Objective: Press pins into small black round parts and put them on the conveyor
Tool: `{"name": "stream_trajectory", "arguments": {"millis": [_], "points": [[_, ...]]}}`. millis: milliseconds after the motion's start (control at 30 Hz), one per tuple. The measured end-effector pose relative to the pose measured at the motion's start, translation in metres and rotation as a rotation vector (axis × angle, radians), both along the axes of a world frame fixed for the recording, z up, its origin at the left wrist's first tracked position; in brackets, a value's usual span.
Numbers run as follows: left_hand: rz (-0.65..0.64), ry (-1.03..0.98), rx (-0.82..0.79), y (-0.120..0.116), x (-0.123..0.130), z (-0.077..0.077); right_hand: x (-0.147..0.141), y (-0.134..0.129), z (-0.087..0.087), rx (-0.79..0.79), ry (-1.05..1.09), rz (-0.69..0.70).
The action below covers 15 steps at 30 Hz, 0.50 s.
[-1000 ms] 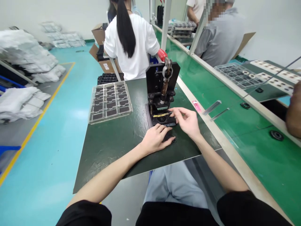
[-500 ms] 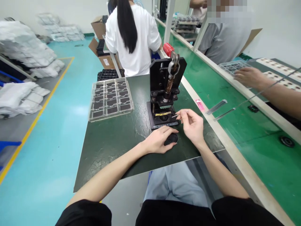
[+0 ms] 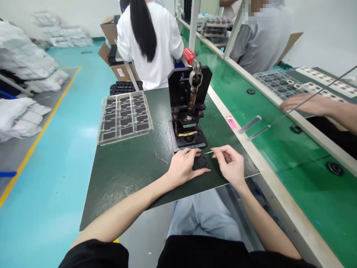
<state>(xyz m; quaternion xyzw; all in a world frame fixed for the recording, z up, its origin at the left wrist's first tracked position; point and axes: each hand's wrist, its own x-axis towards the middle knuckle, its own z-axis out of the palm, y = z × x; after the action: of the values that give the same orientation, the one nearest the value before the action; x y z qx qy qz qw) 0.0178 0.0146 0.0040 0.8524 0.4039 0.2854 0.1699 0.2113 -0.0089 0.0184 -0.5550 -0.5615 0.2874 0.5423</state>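
Your R hand has drawn back from press, pinching thin pin; L hand spread around black disc.

Black short-sleeved top, pale blue trousers, bare forearms, bare hands.

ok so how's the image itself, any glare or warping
Head view: soft glare pools on the teal floor, the dark green mat shows a creased sheen, wide-angle distortion enlarges the left forearm, and the black hand press looks reasonably sharp.
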Motion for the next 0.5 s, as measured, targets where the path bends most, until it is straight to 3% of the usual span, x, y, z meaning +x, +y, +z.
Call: {"name": "stream_trajectory", "arguments": {"millis": [133,300,500], "points": [[-0.049,-0.081,-0.106,0.0022,-0.0002,-0.0030,-0.0020,0.0074,-0.0031,-0.044,-0.095,0.165],[-0.093,-0.211,-0.258,0.0064,-0.0009,-0.0065,0.0004,0.0069,-0.0051,-0.043,-0.166,0.152],[-0.109,-0.225,-0.256,0.0071,-0.0005,-0.0067,-0.0005,0.0045,-0.0011,0.051,-0.325,0.142]]}}
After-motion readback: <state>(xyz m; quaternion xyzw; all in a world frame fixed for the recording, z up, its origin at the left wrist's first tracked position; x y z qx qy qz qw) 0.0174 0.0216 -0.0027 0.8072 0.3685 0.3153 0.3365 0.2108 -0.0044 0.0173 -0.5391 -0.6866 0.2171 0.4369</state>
